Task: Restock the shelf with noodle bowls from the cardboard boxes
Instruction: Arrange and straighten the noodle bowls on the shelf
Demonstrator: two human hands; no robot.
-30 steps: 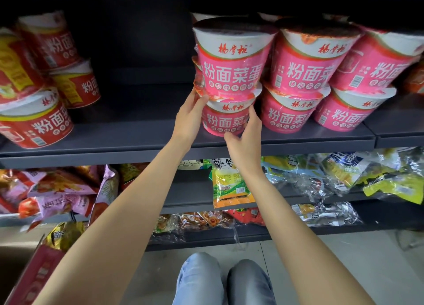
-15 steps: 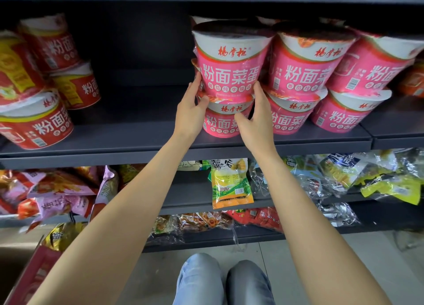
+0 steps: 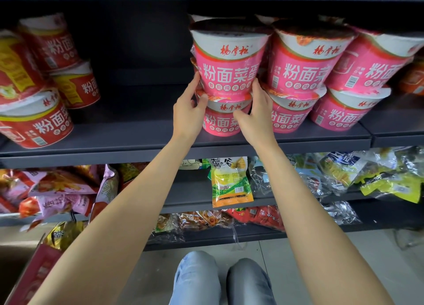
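Noodle bowl (image 3: 226, 61), pink, sits stacked on a lower pink bowl (image 3: 221, 121) at the shelf (image 3: 137, 139) front. My left hand (image 3: 188, 112) and right hand (image 3: 257, 114) flank its base, fingers curled against both sides, gripping it. Red bowls (image 3: 39, 121) lie further left.

The pink bowls (image 3: 226, 70) carry the red brand 杨掌柜 on the white rim band and large white 粉面菜蛋 on the side, with smaller 番茄炖牛腩 beneath. The red bowls (image 3: 39, 123) at left show the same 杨掌柜 and 粉面. A yellow-green snack bag (image 3: 230, 183) below reads 薯谷.
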